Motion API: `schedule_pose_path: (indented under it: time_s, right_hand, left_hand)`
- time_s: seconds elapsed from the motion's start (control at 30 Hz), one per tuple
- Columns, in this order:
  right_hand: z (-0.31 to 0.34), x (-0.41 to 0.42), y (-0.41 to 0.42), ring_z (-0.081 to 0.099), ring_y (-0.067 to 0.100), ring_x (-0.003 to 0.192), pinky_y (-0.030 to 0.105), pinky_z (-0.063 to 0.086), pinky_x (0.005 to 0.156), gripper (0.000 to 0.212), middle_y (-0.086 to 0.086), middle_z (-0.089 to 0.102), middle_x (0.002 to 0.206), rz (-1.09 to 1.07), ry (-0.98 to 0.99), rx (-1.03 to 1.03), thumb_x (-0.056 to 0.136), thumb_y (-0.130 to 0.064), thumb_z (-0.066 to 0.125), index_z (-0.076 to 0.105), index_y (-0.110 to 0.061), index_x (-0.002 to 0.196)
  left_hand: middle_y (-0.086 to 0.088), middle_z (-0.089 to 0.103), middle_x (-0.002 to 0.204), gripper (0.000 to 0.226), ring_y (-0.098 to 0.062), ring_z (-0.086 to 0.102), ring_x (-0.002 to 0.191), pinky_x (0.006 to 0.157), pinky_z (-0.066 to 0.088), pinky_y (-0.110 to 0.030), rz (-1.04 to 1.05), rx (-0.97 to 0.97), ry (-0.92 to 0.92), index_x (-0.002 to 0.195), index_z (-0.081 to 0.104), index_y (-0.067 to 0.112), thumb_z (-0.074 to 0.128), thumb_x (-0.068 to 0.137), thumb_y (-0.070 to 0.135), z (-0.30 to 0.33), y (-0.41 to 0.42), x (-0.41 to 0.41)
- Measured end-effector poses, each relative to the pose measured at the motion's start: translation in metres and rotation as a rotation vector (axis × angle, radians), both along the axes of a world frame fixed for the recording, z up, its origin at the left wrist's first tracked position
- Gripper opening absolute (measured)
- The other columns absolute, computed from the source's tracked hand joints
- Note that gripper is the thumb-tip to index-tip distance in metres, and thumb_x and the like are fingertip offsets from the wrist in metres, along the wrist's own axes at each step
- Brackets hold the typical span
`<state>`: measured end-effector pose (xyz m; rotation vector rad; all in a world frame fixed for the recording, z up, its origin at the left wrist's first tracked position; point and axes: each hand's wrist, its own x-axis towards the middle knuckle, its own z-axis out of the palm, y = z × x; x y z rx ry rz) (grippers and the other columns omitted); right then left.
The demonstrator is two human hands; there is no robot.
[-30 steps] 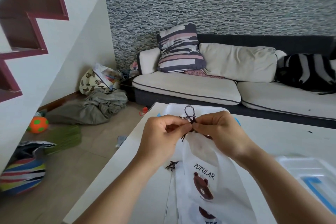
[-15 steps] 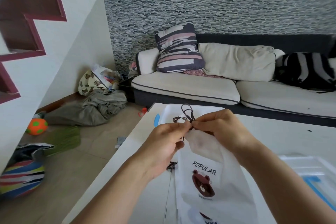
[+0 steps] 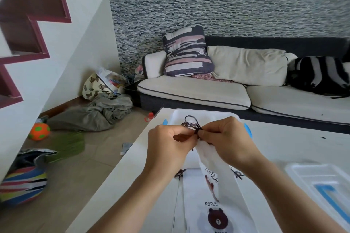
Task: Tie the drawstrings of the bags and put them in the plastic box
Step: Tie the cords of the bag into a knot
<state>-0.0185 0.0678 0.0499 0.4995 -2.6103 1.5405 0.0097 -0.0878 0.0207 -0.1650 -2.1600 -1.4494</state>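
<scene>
plastic box (image 3: 189,114) mostly hidden — lid (image 3: 322,179) cut off

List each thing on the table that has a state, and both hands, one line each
held bag: lifted off the table, neck gathered
drawstring: looped above the neck, knot unfinished
left hand: pinching the drawstring
right hand: pinching the drawstring at the neck
flat bags: lying on the table
plastic box: open, behind the hands
lid: off, lying at right

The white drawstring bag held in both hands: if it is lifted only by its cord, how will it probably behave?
The white drawstring bag looks thin and limp: it hangs creased below both hands, so it would likely droop. It seems light and flat. The dark cord is thin, so it might slip from a loose pinch.
</scene>
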Motion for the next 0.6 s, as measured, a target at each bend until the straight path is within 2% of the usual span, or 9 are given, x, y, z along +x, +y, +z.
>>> schedule_pose_path:
  time_s: [0.07, 0.13, 0.2, 0.3, 0.33, 0.43, 0.53, 0.6]
  right_hand:
    - [-0.003, 0.000, -0.003, 0.031, 0.009, 0.048, 0.018, 0.027, 0.047, 0.037, -0.003, 0.041, 0.050, 0.010, 0.027, 0.034, 0.092, -0.010, 0.066, 0.063, -0.008, 0.055]
    - [-0.005, -0.001, -0.004, 0.034, 0.009, 0.049, 0.021, 0.029, 0.048, 0.030, -0.001, 0.044, 0.052, 0.012, 0.010, 0.012, 0.092, -0.011, 0.066, 0.068, -0.002, 0.063]
    - [-0.004, -0.001, -0.003, 0.040, 0.012, 0.054, 0.025, 0.033, 0.055, 0.025, 0.006, 0.051, 0.056, 0.014, -0.047, -0.068, 0.093, -0.012, 0.066, 0.072, 0.000, 0.072]
    - [0.000, -0.002, 0.002, 0.053, 0.021, 0.065, 0.034, 0.041, 0.065, 0.021, 0.024, 0.067, 0.074, 0.019, -0.155, -0.214, 0.093, -0.013, 0.067, 0.079, -0.008, 0.077]
    - [0.001, -0.002, 0.004, 0.058, 0.023, 0.068, 0.035, 0.045, 0.068, 0.021, 0.025, 0.071, 0.082, 0.033, -0.188, -0.255, 0.094, -0.014, 0.066, 0.080, -0.010, 0.078]
    - [0.004, -0.001, 0.007, 0.065, 0.024, 0.072, 0.033, 0.051, 0.069, 0.020, 0.022, 0.075, 0.088, 0.071, -0.238, -0.336, 0.095, -0.012, 0.065, 0.080, -0.007, 0.082]
    - [0.002, -0.002, 0.007, 0.063, 0.023, 0.069, 0.030, 0.050, 0.066, 0.020, 0.024, 0.074, 0.087, 0.071, -0.233, -0.318, 0.094, -0.011, 0.066, 0.080, -0.006, 0.081]
    - [0.000, -0.002, 0.005, 0.059, 0.024, 0.071, 0.034, 0.047, 0.069, 0.020, 0.030, 0.071, 0.089, 0.071, -0.229, -0.280, 0.094, -0.012, 0.067, 0.080, -0.007, 0.079]
  left_hand:
    - [0.012, 0.073, 0.064, 0.015, -0.002, 0.068, 0.061, 0.058, 0.044, -0.010, 0.028, 0.000, -0.044, 0.079, 0.082, 0.024, 0.080, 0.077, 0.009, 0.002, 0.000, 0.001]
    - [0.012, 0.074, 0.066, 0.015, -0.004, 0.069, 0.064, 0.058, 0.046, -0.010, 0.054, -0.003, -0.080, 0.080, 0.081, 0.026, 0.080, 0.077, 0.011, 0.003, -0.001, 0.002]
    - [0.012, 0.075, 0.073, 0.017, -0.002, 0.070, 0.068, 0.063, 0.048, -0.012, 0.046, 0.048, -0.125, 0.092, 0.081, 0.026, 0.080, 0.079, 0.015, 0.002, -0.004, -0.001]
    - [0.015, 0.077, 0.086, 0.018, 0.000, 0.068, 0.071, 0.068, 0.048, -0.012, -0.054, 0.111, -0.207, 0.099, 0.079, 0.027, 0.077, 0.085, 0.016, 0.003, -0.013, -0.004]
    - [0.015, 0.077, 0.087, 0.017, -0.001, 0.067, 0.070, 0.068, 0.048, -0.013, -0.095, 0.098, -0.217, 0.099, 0.079, 0.027, 0.076, 0.087, 0.016, 0.003, -0.016, -0.004]
    - [0.013, 0.077, 0.089, 0.013, -0.005, 0.063, 0.066, 0.065, 0.051, -0.018, -0.177, 0.058, -0.218, 0.095, 0.080, 0.025, 0.076, 0.087, 0.016, 0.002, -0.021, -0.005]
    - [0.010, 0.077, 0.086, 0.014, -0.007, 0.064, 0.065, 0.063, 0.051, -0.019, -0.157, 0.067, -0.174, 0.090, 0.081, 0.025, 0.076, 0.086, 0.013, -0.003, -0.020, -0.009]
    - [0.009, 0.076, 0.083, 0.013, -0.007, 0.067, 0.068, 0.064, 0.052, -0.020, -0.117, 0.068, -0.110, 0.090, 0.082, 0.022, 0.075, 0.087, 0.011, -0.005, -0.017, -0.012]
